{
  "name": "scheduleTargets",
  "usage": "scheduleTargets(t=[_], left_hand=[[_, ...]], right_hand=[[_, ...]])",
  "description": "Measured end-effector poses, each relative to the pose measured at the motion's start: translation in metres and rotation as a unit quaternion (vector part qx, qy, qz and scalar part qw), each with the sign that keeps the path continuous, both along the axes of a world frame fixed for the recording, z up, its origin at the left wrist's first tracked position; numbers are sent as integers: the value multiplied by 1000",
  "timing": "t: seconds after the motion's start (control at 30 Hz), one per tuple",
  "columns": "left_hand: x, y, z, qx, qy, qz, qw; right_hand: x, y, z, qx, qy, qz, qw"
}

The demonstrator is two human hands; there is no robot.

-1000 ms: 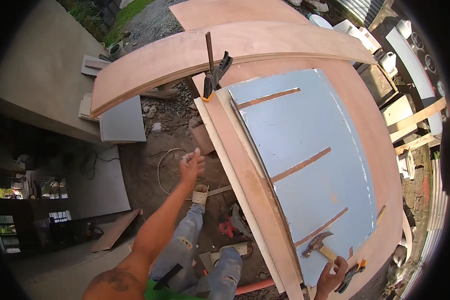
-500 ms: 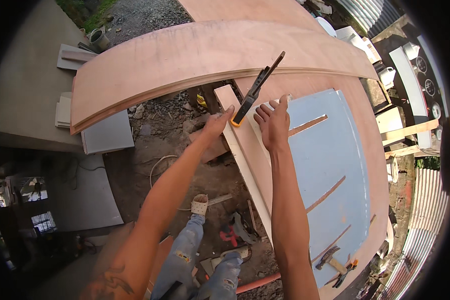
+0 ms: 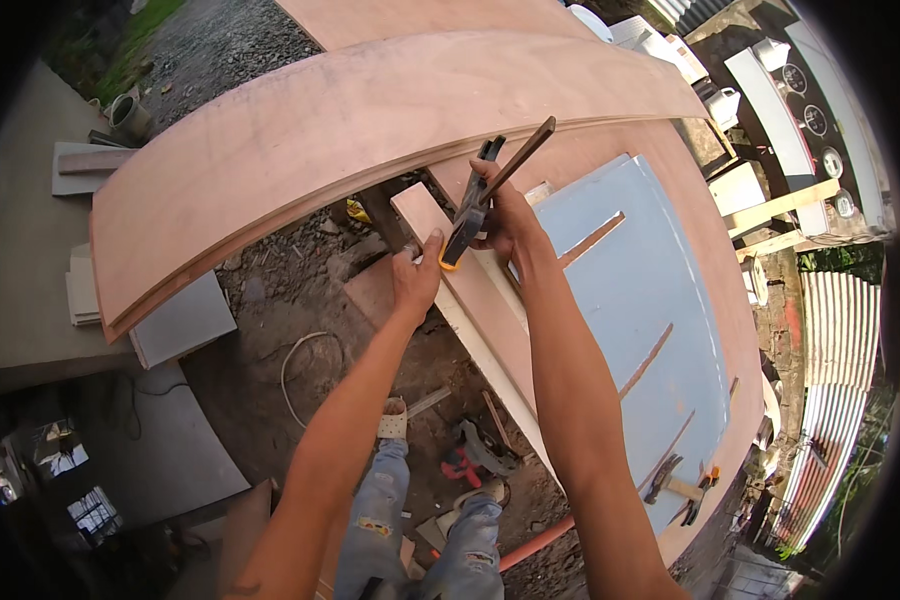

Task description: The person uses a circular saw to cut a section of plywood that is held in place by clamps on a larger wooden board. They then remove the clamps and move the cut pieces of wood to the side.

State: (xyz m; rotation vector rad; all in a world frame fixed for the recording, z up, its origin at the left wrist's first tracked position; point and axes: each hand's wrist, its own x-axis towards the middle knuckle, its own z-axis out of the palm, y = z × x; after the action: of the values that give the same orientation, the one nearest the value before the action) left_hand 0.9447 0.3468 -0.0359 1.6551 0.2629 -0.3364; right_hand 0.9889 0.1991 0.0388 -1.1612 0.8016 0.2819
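Dark metal with a yellow tip at its lower end, the bar clamp [image 3: 475,205] sits at the near corner of a long pale board [image 3: 490,320], its thin bar slanting up and away past the fingers. The right hand [image 3: 505,215] is wrapped closed around the clamp's body, fingers curled tight over it. Just left of that grip, the left hand [image 3: 415,275] presses on the board's end, thumb and fingers pinching the edge right beside the yellow tip; whether it touches the clamp itself I cannot tell.

Directly beyond the grip runs a broad curved plywood sheet [image 3: 350,130], its edge passing close over the clamp's upper end and crowding the bar. To the right of the grip lies a light blue panel [image 3: 635,300] resting on a second plywood sheet [image 3: 710,260], with three thin wooden strips lying across the blue. Well below and right of the grip, at the panel's near end, lies one hammer [image 3: 670,480]. Under the arms, far beneath the grip, are gravel ground, the person's jeans, and a loop of white cable [image 3: 305,365].
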Motion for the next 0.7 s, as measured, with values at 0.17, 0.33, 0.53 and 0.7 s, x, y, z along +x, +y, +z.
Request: scheduleTargets(t=[0.17,0.33,0.53,0.7], left_hand=[[0,-13,-13,-25,34,37,998],[7,-10,-30,-30,90,47,994],[7,-6,-22,-3,100,9,995],[5,-5,-15,-13,75,-18,997]], right_hand=[[6,0,-26,53,-63,-115,990],[8,-4,-29,-12,-69,-37,997],[4,-4,-17,-46,-50,-1,998],[2,-13,-18,7,-85,13,996]])
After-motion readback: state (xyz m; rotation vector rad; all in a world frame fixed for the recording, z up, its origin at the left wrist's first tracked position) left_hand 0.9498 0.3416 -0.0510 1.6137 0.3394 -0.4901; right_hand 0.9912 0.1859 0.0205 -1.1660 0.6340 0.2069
